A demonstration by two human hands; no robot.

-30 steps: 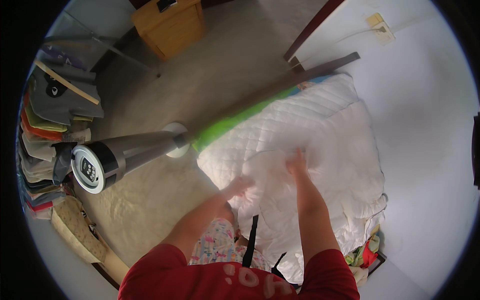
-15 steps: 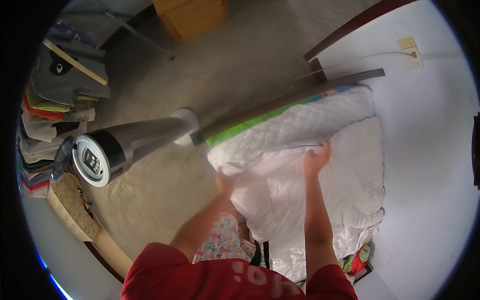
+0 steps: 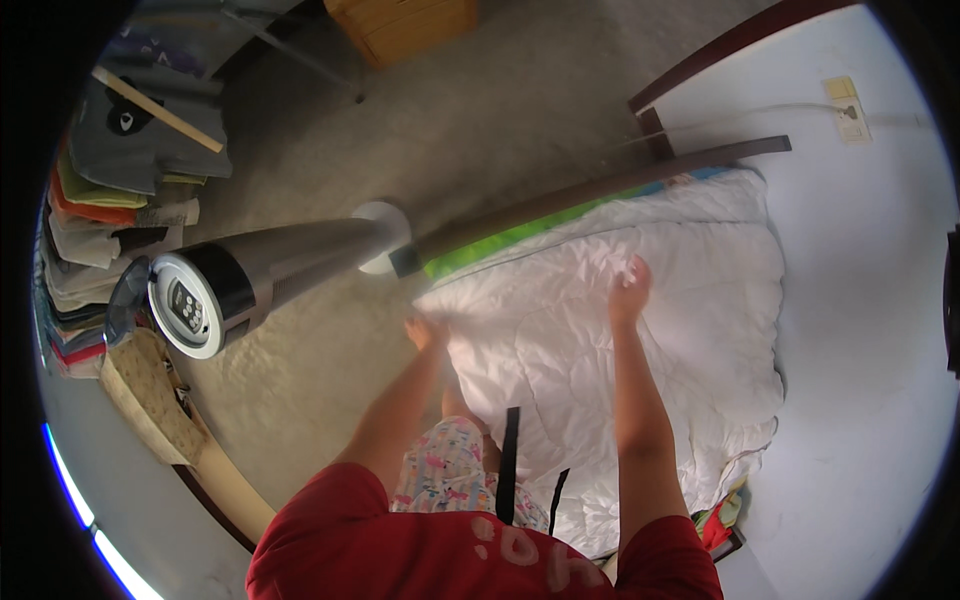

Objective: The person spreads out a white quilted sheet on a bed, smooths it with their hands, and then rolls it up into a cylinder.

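Note:
A white quilted comforter [image 3: 560, 350] lies spread over the bed, wrinkled across its middle. At the comforter's left edge, close to its far left corner, my left hand [image 3: 428, 332] is closed on the cloth, slightly blurred. My right hand [image 3: 630, 292] grips a bunched fold of the same comforter, right of the middle and toward its far side. Along the far edge, a strip of green and blue printed mattress [image 3: 480, 247] shows beside the dark bed rail [image 3: 570, 207].
A grey tower fan [image 3: 290, 265] stands on the floor at left. Folded clothes [image 3: 90, 240] are stacked at far left, near a patterned cushion [image 3: 150, 400]. A white wall [image 3: 860, 300] with a socket [image 3: 847, 112] borders the bed's right. A wooden cabinet [image 3: 410, 25] stands beyond.
The comforter's top layer has been drawn farther toward the far rail, covering most of the quilted strip that showed there. Both hands have moved farther away, the left one slightly leftward.

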